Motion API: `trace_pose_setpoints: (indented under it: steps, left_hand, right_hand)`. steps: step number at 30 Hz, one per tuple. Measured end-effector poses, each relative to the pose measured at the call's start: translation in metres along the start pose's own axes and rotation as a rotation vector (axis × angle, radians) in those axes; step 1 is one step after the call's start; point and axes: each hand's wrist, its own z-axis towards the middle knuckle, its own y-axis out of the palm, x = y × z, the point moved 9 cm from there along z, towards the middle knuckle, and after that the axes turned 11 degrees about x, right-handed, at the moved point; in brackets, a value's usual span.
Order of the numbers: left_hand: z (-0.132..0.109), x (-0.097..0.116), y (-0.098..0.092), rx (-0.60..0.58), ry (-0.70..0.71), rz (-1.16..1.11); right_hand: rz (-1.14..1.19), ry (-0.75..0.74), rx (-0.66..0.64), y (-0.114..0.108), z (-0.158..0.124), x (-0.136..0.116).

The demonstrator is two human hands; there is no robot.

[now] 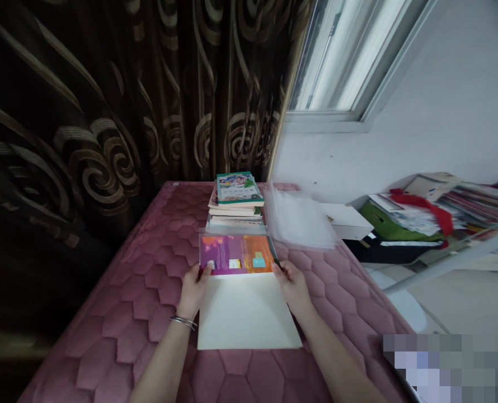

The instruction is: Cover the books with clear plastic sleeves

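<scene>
Over the mattress (148, 302), printed cover (226, 253) is pinched by left hand (193, 286) and right hand (291, 284); sleeving is presumed, squaring advised next

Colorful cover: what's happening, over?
Left hand, right hand: gripping opposite edges. Colorful cover: between them, printed side up. Book stack just beyond, plastic sheets beside it.

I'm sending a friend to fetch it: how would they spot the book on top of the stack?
On the pink quilted surface, find the stack near the dark curtain. The top book lies there face up. Its green-edged picture cover shows plainly, unlike those beneath.
</scene>
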Motion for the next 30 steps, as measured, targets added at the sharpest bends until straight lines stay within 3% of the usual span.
trace_pose_setpoints:
  steps: [10, 16, 24, 30]
  left_hand:
    - [-0.001, -0.001, 0.002, -0.067, -0.032, -0.066]
    - [-0.002, -0.003, 0.003, -0.059, -0.05, -0.054]
    - [0.0, 0.0, 0.0, -0.007, -0.004, 0.036]
    - [-0.001, -0.001, 0.002, -0.063, -0.048, -0.055]
  right_hand:
    - [-0.005, 0.038, 0.014, 0.0, 0.003, 0.002]
    - [0.092, 0.089, -0.151, 0.003, 0.005, -0.003]
    - [0.057, 0.095, -0.054, 0.001, 0.004, 0.004]
    - [0.044, 0.057, -0.009, 0.001, 0.005, 0.008]
